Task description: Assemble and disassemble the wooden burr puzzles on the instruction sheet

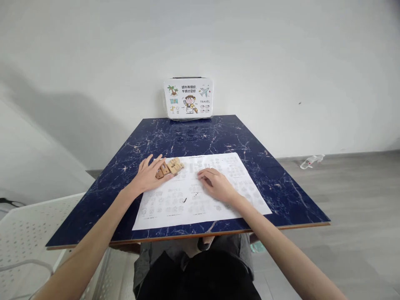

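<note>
A white printed sheet lies on a dark blue marbled table, covered in small faint figures and lines of text. Near its upper left corner is a cluster of small wooden puzzle blocks. My left hand rests at the left side of the blocks, fingers spread and thumb along their near edge, touching them. Part of the cluster is hidden under that hand. On the middle of the sheet, to the right of the blocks, lies my right hand, its fingers curled in. Whether anything is between those fingertips is hidden.
A white case with cartoon travel pictures leans upright against the wall at the table's far edge. To the left stands a white perforated surface. A clear plastic piece lies on the grey floor at right.
</note>
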Demonstrator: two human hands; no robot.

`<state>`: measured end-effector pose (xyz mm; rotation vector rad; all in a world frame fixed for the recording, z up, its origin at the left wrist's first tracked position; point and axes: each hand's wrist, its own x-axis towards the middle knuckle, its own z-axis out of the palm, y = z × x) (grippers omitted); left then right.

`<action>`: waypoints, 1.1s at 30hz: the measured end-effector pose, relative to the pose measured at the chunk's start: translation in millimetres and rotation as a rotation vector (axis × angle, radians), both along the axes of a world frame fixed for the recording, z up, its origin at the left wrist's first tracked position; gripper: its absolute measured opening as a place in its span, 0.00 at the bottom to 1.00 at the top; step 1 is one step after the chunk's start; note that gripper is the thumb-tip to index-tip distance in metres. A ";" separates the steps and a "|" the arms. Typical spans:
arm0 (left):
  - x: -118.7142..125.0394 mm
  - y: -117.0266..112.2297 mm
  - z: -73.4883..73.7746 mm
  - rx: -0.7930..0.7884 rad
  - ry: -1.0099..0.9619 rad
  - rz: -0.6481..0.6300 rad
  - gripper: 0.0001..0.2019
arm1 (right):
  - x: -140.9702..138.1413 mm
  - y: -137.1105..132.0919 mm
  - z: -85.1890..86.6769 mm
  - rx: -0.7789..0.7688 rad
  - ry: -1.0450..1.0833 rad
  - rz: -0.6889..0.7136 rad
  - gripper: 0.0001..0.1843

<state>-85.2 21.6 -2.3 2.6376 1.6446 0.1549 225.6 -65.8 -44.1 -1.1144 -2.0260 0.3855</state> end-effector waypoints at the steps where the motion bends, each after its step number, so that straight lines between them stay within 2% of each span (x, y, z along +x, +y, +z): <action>1: -0.6 0.7 -1.9 -0.035 -0.001 0.009 0.48 | -0.2 -0.1 0.1 -0.002 -0.002 0.002 0.10; 3: -1.3 1.4 -5.1 -0.070 -0.008 0.018 0.47 | -0.4 0.0 -0.2 -0.002 -0.003 0.000 0.10; 8: -4.6 2.2 -10.7 -0.032 -0.026 0.001 0.43 | 0.0 1.2 -2.6 0.000 0.007 -0.005 0.09; 12: -7.6 -5.5 -11.2 -0.046 -0.024 0.001 0.43 | 0.4 1.4 -2.1 -0.011 0.006 0.001 0.10; 20: -8.4 -50.7 -11.4 -0.067 0.003 0.003 0.43 | 0.0 0.6 -1.1 -0.010 0.009 -0.002 0.10; 27: 4.1 -101.2 -12.0 -0.055 0.001 -0.098 0.40 | 0.1 1.6 -2.9 -0.007 0.005 -0.008 0.10; 30: 12.4 -113.1 -11.1 -0.041 -0.025 -0.157 0.38 | 0.1 2.3 -3.2 -0.006 0.004 -0.006 0.10; 33: 22.4 -115.7 -11.9 -0.044 -0.045 -0.172 0.38 | -0.1 2.3 -2.5 -0.006 0.008 -0.007 0.10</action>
